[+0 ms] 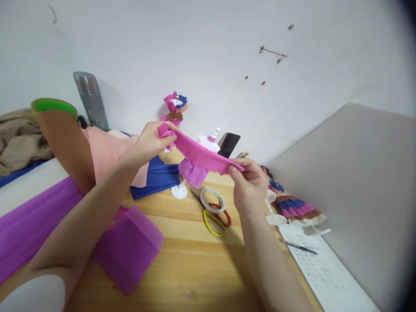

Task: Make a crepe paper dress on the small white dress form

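Head view: both hands raised above a wooden table (195, 260), stretching a pink crepe strip (201, 155) between them. Left hand (150, 139) pinches the strip's bunched left end; right hand (249, 182) pinches the right end, thumb on top. Strip sags slightly, held in the air over the table. Behind it, a small mannequin (208, 141) with a pink skirt (193, 173) on a white base. Below, scissors (212, 214) with a tape roll (212, 200) lying on them. Folded purple paper (130, 247) near the left forearm, blue paper (159, 177) further back. Finished doll (294, 208) lies at right, pen (300, 248) on a sheet nearby. Flask (91, 99) by the wall.
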Motion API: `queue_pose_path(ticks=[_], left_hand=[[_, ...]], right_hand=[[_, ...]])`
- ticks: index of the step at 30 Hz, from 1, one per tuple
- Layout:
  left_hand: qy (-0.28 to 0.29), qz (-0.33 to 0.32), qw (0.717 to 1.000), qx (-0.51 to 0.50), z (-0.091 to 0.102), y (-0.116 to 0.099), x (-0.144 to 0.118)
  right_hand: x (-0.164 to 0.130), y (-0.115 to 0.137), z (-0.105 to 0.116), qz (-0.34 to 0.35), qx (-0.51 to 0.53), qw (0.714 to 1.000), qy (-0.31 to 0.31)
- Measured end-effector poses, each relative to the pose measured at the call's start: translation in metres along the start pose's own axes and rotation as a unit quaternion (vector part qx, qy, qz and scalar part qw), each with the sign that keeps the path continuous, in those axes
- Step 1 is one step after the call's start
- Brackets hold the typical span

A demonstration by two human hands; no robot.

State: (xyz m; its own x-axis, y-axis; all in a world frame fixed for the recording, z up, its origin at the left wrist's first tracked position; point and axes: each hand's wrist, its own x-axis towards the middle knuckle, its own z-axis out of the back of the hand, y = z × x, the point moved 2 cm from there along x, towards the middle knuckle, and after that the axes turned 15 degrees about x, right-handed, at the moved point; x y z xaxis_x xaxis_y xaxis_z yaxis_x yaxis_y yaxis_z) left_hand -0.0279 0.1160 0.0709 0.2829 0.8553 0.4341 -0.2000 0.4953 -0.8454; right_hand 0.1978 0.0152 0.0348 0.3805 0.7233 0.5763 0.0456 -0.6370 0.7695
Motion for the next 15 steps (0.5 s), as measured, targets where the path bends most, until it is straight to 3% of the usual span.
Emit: queue_pose_path(ticks=[6, 15], left_hand=[[0.006, -0.002, 1.000, 0.021, 0.003, -0.007, -0.003], [0.057, 0.079, 0.995, -0.031, 0.021, -0.007, -0.015]], right_hand=[[-0.001, 0.000, 0.001, 0.001, 0.013, 1.000, 0.006], [-0.002, 0.005, 0.006, -0.047, 0.029, 0.998, 0.008]])
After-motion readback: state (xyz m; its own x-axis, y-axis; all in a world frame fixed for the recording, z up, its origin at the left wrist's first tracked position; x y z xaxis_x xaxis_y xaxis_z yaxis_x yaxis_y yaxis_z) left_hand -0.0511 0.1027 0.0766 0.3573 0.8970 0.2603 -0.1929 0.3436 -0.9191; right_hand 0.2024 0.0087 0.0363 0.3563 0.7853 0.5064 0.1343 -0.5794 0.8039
